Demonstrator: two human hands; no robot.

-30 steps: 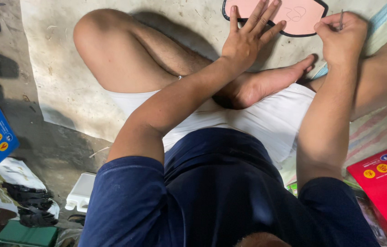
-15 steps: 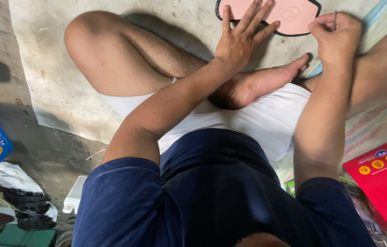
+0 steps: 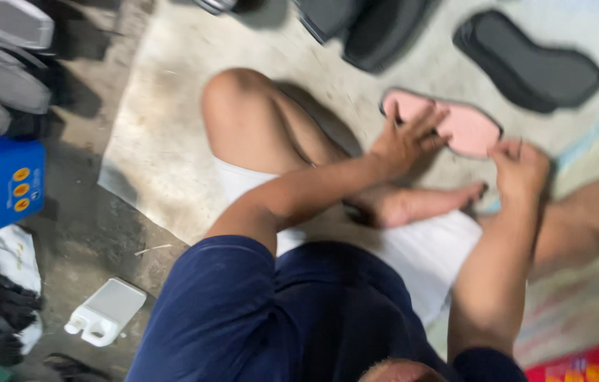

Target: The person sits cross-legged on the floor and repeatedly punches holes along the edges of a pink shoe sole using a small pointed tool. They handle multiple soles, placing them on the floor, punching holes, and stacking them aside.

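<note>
The pink insole (image 3: 455, 124) lies flat on the pale floor mat (image 3: 172, 141), pressed down by the splayed, unclenched left hand (image 3: 402, 141) while the right hand (image 3: 522, 166) clenches a thin tool at its edge, work seemingly unfinished, with dark soles (image 3: 526, 60) lying beyond it.

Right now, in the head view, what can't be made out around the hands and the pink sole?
- Thin tool in right hand: motion blur, too small to identify.
- Pink sole: near end covered by left hand.
- Dark pieces: cut by top edge.
- Red box: cut by bottom edge.
</note>
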